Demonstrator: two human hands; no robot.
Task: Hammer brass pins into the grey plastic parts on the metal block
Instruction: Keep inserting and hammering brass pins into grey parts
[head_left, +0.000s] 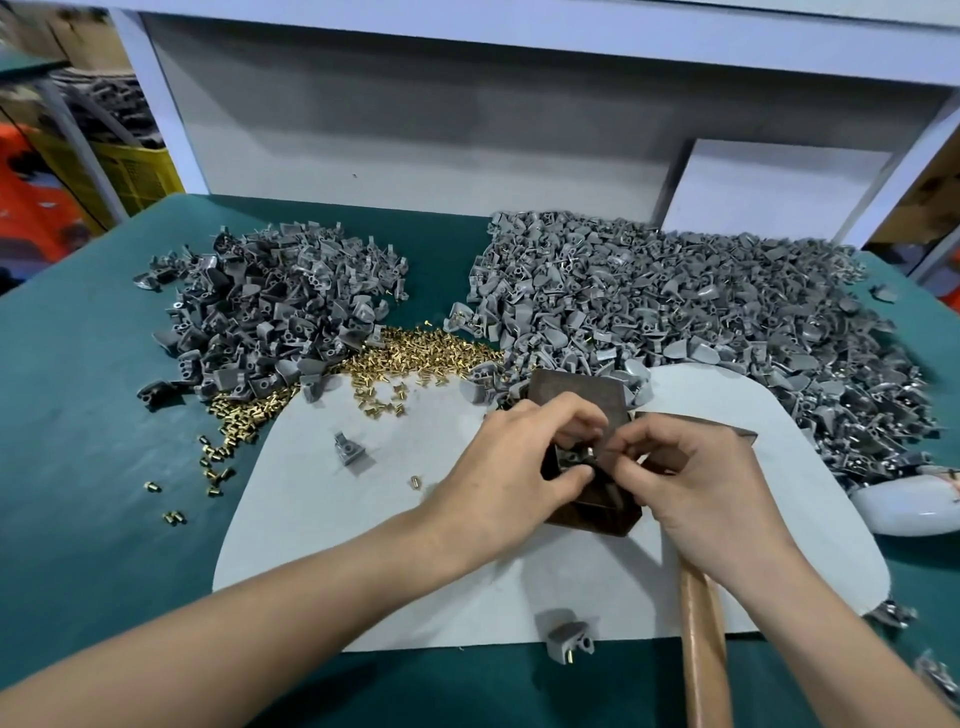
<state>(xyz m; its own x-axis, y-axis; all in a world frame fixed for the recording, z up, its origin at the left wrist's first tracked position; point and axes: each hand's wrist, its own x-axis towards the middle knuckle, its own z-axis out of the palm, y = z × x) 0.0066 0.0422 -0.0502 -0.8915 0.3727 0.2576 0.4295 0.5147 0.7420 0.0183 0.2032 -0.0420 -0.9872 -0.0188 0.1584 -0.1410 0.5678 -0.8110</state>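
Note:
A dark brown metal block (592, 397) sits on a pale grey mat (322, 525). A grey plastic part (570, 458) lies in the block's recess, mostly hidden by fingers. My left hand (511, 475) curls over the block's left side and pinches that part between thumb and fingers. My right hand (691, 486) meets it from the right, fingertips pinching at the same part; whether a pin is in them I cannot tell. A hammer with a wooden handle (701, 654) lies under my right hand, its head (727, 427) pointing right.
Loose brass pins (421, 353) spread behind the mat. Two heaps of grey parts lie at the back: a left heap (270, 306) and a larger right heap (701, 312). Single grey parts lie on the mat (349, 451) and at its front edge (567, 640).

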